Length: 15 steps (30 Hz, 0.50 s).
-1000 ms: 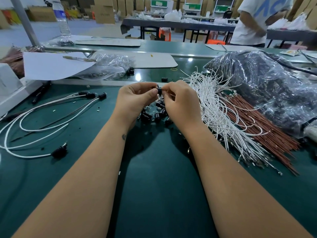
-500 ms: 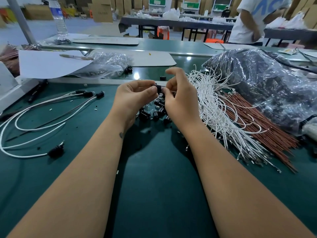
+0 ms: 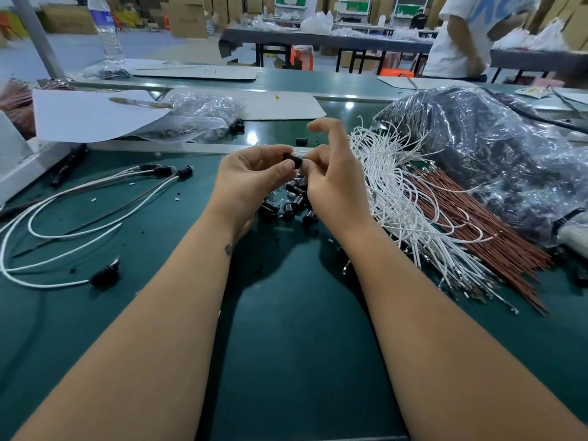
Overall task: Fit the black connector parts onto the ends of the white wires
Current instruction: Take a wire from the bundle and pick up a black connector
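Observation:
My left hand (image 3: pixel 251 179) pinches a small black connector (image 3: pixel 295 161) between thumb and fingers above the green table. My right hand (image 3: pixel 334 183) meets it from the right, its thumb and lower fingers at the connector's end, its index finger raised and curled. Whether a wire end sits between the right fingers is hidden. Beneath both hands lies a small pile of loose black connectors (image 3: pixel 294 203). A thick bundle of white wires (image 3: pixel 401 202) lies just right of my right hand. Several finished white wires with black connectors (image 3: pixel 105 275) curve across the table at the left.
Red-brown wires (image 3: pixel 496 237) lie beside the white bundle, with a large plastic bag of dark parts (image 3: pixel 496 160) behind. A smaller clear bag (image 3: pixel 203 116) and white sheets (image 3: pixel 92 116) lie at the back left. One stray connector (image 3: pixel 300 141) sits by the metal rail. A person stands at far right.
My right index finger has lifted away from the connector and now curls in the air. Both hands stay together over the pile, and the left hand keeps its pinch.

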Available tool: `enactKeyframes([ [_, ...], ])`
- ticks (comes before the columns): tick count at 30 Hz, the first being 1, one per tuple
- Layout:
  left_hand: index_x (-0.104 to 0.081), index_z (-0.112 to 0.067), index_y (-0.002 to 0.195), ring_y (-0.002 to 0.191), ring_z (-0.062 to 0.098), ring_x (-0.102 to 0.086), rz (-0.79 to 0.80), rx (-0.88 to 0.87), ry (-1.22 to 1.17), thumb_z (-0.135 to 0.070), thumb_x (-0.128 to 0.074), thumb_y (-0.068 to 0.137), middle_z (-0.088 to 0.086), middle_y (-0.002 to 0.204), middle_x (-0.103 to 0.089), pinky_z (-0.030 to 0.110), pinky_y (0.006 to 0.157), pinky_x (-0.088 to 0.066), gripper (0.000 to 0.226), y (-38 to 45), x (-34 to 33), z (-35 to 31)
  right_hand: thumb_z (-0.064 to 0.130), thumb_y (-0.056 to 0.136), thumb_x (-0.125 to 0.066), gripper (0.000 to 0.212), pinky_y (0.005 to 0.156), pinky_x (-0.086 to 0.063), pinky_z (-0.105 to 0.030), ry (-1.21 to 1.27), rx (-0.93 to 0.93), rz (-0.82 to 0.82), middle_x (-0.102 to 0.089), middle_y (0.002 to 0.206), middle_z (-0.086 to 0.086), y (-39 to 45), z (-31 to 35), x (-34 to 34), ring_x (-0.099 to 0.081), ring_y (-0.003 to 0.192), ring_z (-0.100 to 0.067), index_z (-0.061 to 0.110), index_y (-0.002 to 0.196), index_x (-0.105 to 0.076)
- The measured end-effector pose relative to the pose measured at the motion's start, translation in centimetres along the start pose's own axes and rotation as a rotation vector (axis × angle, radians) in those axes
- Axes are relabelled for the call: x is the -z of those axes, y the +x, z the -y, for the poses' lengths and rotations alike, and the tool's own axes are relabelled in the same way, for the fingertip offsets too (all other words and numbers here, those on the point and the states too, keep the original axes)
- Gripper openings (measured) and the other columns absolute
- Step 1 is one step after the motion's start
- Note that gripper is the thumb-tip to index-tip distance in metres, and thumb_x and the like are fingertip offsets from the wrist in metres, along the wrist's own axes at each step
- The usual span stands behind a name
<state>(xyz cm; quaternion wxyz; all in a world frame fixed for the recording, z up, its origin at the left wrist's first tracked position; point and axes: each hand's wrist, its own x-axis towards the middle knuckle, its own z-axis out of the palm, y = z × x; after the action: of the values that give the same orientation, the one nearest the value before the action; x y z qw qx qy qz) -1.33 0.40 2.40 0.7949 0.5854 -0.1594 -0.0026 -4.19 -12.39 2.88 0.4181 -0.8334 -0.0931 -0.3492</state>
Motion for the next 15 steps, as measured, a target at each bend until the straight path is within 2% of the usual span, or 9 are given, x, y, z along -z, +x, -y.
enactKeyframes([
  [2,-0.067,-0.004,0.094,0.078,0.017,-0.068,-0.008,0.002,-0.019,0.008,-0.064,0.083,0.007,0.082,-0.071,0.03,0.087,-0.056,0.016,0.02,0.01,-0.07,-0.004,0.087,-0.058,0.035,0.067,-0.053,-0.038,0.116,-0.053,-0.064,-0.064,0.073,-0.006,0.11,0.21,-0.09,-0.061,0.066,-0.018,0.012,0.116,-0.048],
  [4,-0.067,-0.003,0.094,0.078,0.018,-0.067,-0.016,0.006,-0.034,0.007,-0.064,0.083,0.01,0.084,-0.069,0.032,0.088,-0.056,0.015,0.06,-0.02,-0.13,0.002,0.087,-0.062,0.027,0.066,-0.052,-0.029,0.156,-0.092,-0.115,-0.065,0.073,-0.004,0.28,0.18,-0.07,-0.062,0.067,-0.014,0.015,0.109,-0.052],
  [7,-0.066,-0.001,0.093,0.074,0.017,-0.067,-0.043,0.018,-0.057,0.01,-0.064,0.082,0.009,0.081,-0.069,0.029,0.084,-0.058,0.015,0.12,-0.05,-0.16,0.014,0.088,-0.067,0.009,0.063,-0.047,-0.019,0.064,-0.119,-0.085,-0.061,0.071,0.007,0.41,-0.34,0.06,-0.057,0.065,-0.004,0.012,0.095,-0.06],
  [9,-0.066,-0.001,0.095,0.074,0.016,-0.068,-0.052,0.021,-0.051,0.01,-0.064,0.082,0.007,0.08,-0.069,0.028,0.082,-0.058,0.017,0.2,-0.07,-0.19,0.017,0.09,-0.065,0.009,0.062,-0.043,-0.018,0.008,-0.123,-0.04,-0.056,0.067,0.012,0.42,-0.64,0.1,-0.052,0.062,-0.001,0.01,0.085,-0.063],
  [12,-0.066,-0.002,0.096,0.072,0.015,-0.067,-0.085,0.022,-0.036,0.008,-0.065,0.083,0.007,0.079,-0.068,0.029,0.083,-0.057,0.016,0.37,0.0,-0.2,0.012,0.088,-0.063,0.01,0.06,-0.04,-0.018,-0.009,-0.104,-0.001,-0.056,0.065,0.008,0.49,-0.55,0.02,-0.05,0.061,-0.005,0.007,0.079,-0.063],
  [15,-0.067,-0.003,0.093,0.071,0.014,-0.065,-0.096,0.023,0.015,0.003,-0.066,0.086,0.005,0.076,-0.067,0.028,0.083,-0.057,0.01,0.35,0.07,-0.16,0.008,0.087,-0.063,0.008,0.063,-0.041,-0.022,-0.072,-0.041,0.022,-0.06,0.074,-0.003,0.54,-0.26,0.05,-0.053,0.067,-0.014,0.006,0.08,-0.065],
])
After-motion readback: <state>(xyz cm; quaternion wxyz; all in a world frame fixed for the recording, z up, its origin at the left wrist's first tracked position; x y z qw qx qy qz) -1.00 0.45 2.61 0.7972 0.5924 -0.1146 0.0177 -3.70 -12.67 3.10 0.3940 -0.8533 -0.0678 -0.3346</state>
